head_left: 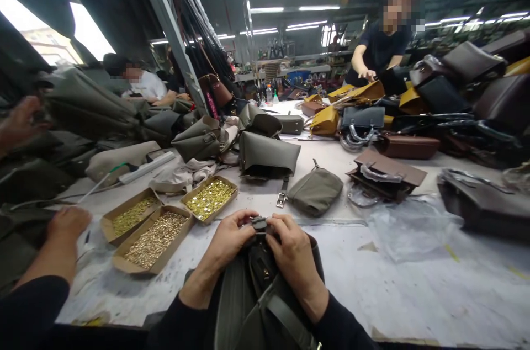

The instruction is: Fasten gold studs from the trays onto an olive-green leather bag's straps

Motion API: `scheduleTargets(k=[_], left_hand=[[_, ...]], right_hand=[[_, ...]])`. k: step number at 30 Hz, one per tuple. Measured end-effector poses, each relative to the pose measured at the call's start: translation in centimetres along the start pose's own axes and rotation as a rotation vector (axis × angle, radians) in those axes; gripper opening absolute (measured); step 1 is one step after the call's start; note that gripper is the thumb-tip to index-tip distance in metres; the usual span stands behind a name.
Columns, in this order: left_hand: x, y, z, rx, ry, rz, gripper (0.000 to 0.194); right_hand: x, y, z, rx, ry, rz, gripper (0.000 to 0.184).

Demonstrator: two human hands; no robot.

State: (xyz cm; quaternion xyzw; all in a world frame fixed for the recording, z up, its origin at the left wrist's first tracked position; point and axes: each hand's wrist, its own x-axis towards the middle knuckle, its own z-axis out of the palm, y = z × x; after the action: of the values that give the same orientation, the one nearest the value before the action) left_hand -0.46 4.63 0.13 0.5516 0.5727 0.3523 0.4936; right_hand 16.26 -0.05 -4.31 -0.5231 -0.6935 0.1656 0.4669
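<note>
A dark olive handbag (256,300) rests against me at the bottom centre. My left hand (229,239) and my right hand (292,253) both pinch a small dark tab or clasp (259,223) at the bag's top edge, fingers curled tight around it. A strap (285,317) runs across the bag's front. Three shallow cardboard trays of small gold metal fittings (154,238) lie just left of my hands.
Another person's hand (68,223) and dark sleeve rest at the left by the trays. Olive bags (269,154) and a pouch (315,191) lie ahead; brown, black and yellow bags (443,96) pile at the right. A person in dark clothing (383,46) works at the far side.
</note>
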Motion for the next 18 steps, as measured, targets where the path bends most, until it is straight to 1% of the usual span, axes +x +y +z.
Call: scheduleTargets(k=[3,6,9,12,16,18], left_hand=[[0.2,0.0,0.1,-0.05,-0.016,-0.052,0.043],[0.4,-0.1,0.1,-0.044,-0.022,-0.069,0.045],[0.4,-0.2,0.1,-0.005,-0.021,-0.06,0.043],[0.4,-0.1,0.1,0.029,-0.015,-0.044,0.041],[0.5,0.1,0.3,0.005,-0.052,-0.085,0.041],[0.7,0.2,0.4,-0.001,-0.054,-0.096,0.039]], right_hand=[[0.3,0.1,-0.3,-0.025,-0.046,0.04,0.025],[0.6,0.4,-0.3,-0.049,-0.088,0.062,0.021],[0.7,0.5,-0.1,-0.102,-0.128,0.049,0.016],[0.5,0.4,0.3,-0.191,-0.134,0.022,0.012],[0.3,0.5,1.1,-0.304,-0.136,-0.042,0.008],[0.3,0.8,1.4,-0.335,-0.14,-0.059,0.01]])
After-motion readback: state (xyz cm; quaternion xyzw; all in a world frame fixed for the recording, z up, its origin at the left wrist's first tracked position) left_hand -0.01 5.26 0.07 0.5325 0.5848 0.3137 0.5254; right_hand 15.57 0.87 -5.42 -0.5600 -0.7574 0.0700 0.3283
